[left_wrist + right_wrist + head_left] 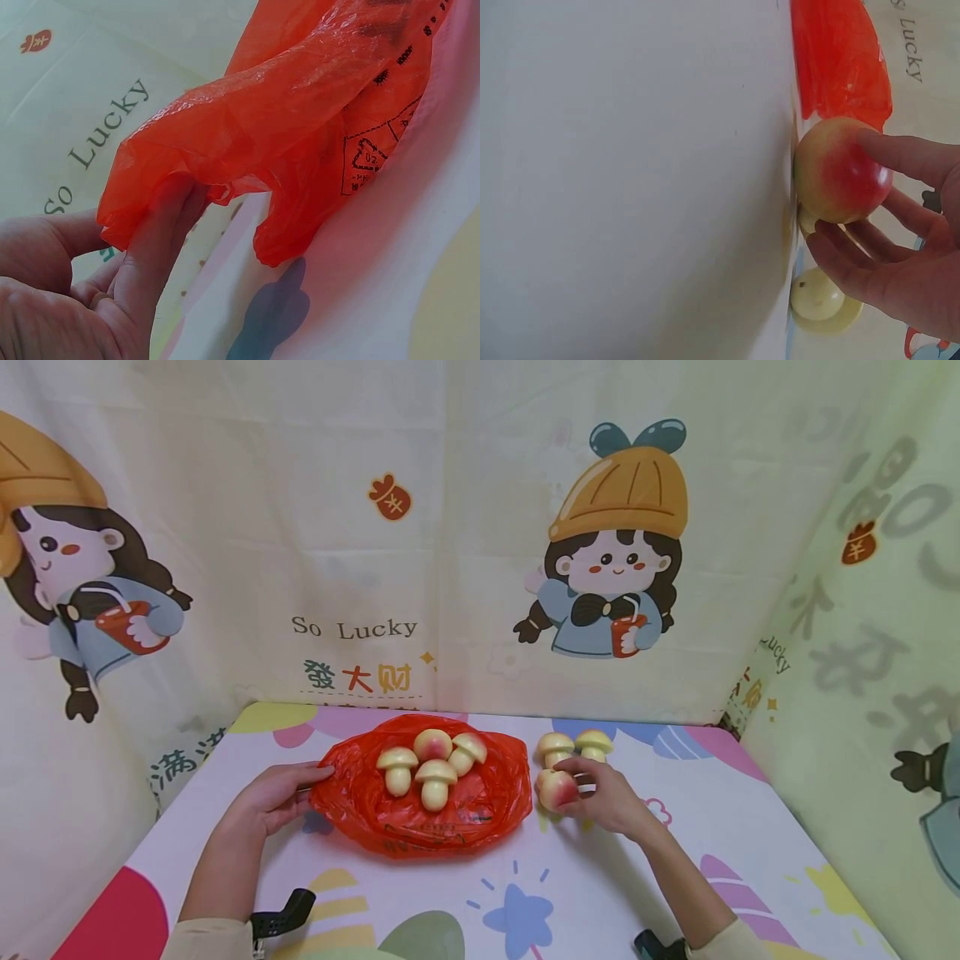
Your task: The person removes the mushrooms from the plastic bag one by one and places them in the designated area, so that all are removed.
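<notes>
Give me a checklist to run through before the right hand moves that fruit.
1. Left hand steadying the bag: ok, it holds the rim on its own side.
2. Bag mouth open: ok, it is spread wide and its contents show.
3. Right hand secure on the fruit: ok, thumb and fingers are around it.
4. Fruit lifted off the table: cannot tell; it sits close to the surface.
5. Space inside: ok, bare red shows beside the three mushrooms and other fruit.
6. All mushrooms bagged: not ok, two loose mushrooms are outside, beyond the right hand.
</notes>
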Available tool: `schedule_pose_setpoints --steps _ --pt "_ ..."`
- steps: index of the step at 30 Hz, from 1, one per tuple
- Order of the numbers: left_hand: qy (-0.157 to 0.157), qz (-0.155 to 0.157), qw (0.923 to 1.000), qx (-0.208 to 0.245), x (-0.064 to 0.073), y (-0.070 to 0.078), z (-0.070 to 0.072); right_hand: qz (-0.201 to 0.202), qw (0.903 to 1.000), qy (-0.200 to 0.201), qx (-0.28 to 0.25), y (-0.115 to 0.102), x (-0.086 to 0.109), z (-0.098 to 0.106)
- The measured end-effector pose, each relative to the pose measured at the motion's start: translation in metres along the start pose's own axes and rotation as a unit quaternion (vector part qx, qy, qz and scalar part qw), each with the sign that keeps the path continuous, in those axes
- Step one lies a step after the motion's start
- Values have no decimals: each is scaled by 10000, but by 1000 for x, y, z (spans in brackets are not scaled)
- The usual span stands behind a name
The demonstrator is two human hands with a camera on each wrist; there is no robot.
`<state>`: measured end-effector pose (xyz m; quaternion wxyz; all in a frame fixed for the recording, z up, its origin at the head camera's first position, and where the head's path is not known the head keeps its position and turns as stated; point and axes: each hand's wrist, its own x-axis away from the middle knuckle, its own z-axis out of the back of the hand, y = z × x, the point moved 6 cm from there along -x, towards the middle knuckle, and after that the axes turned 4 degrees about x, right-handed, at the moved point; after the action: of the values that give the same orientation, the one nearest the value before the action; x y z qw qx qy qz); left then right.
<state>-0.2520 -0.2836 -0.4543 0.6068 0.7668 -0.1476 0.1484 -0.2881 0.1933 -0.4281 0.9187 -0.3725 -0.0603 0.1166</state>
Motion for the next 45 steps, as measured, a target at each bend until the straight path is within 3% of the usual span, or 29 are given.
schedule_pose_setpoints --steps 19,33,45 --pt "80 -22 9999 -114 -2 0 -1 419 9985 333 -96 -22 1 22" --pt "75 -9 10000 -54 -1 -1 -2 464 9965 217 -665 -45 -11 3" --pt "141 -2 9999 -83 0 -2 -2 563 9950 117 -818 -71 -30 -19"
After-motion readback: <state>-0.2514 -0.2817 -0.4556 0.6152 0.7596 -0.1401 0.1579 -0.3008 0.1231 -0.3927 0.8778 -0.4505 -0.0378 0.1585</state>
